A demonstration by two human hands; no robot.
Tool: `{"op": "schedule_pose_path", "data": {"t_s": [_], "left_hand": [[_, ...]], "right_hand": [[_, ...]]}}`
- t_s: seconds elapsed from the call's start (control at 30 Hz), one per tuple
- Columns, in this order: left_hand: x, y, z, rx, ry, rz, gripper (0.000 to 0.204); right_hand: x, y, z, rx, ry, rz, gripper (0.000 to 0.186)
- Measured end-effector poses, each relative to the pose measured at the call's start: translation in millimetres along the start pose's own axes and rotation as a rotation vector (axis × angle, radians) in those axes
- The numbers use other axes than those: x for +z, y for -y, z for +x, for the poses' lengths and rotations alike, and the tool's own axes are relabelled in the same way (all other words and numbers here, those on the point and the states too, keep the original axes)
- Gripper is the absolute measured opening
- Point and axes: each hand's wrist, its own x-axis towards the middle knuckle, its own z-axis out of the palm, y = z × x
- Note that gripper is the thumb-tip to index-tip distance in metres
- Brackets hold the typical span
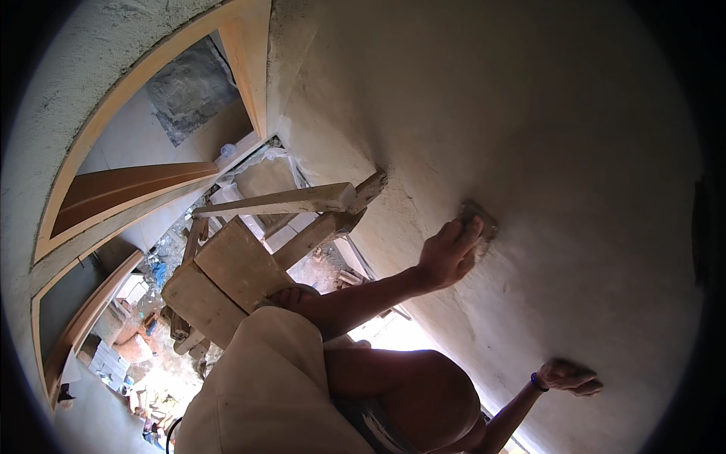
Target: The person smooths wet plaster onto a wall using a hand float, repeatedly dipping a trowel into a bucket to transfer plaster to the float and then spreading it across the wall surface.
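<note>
My left hand [452, 253] is closed on a small grey-brown pad [479, 218], pressed flat against the plastered wall [575, 189]. Whether the pad is a sponge or a rubbing block I cannot make out. Lower down and to the right, my right hand [569, 377] rests at the same wall, a dark blue band on its wrist. Its fingers are bent together, and shadow hides what, if anything, is in them. Part of a bare foot [286, 296] shows on the plank top [227, 272] of a wooden stand, below my left forearm.
Rough timber beams [280, 201] of the stand reach up to the wall. At the left are wooden door frames [91, 144] and a brown door panel [136, 193]. Far below, the floor [162, 378] is littered with rubble and assorted things. A grey sheet [193, 87] lies beyond the upper doorway.
</note>
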Motion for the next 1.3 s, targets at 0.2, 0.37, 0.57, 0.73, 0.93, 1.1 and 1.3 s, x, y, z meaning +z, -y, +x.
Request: {"op": "schedule_pose_path", "data": {"t_s": [0.2,0.37,0.57,0.73,0.93,1.1,1.3], "left_hand": [[-28,87,23,-0.146,-0.339,0.113,0.071],[-21,4,17,-0.188,-0.051,-0.098,0.072],[-29,65,26,-0.269,-0.317,-0.034,0.070],[-47,51,50,-0.165,-0.220,0.010,0.069],[-15,69,-15,-0.102,-0.044,0.138,0.070],[-42,77,19,-0.059,-0.178,0.168,0.066],[-38,93,15,-0.072,-0.250,0.160,0.071]], "right_hand": [[0,-8,-9,0.008,-0.004,0.024,0.056],[-3,-12,-15,-0.062,0.031,0.047,0.060],[3,-15,-16,-0.014,-0.006,-0.033,0.067],[-2,-15,-9,-0.086,0.024,0.046,0.057],[2,-13,-15,0.002,0.012,0.018,0.064],[-4,-19,-24,-0.025,0.056,0.015,0.063],[-2,-13,-21,-0.013,0.048,0.042,0.060]]}}
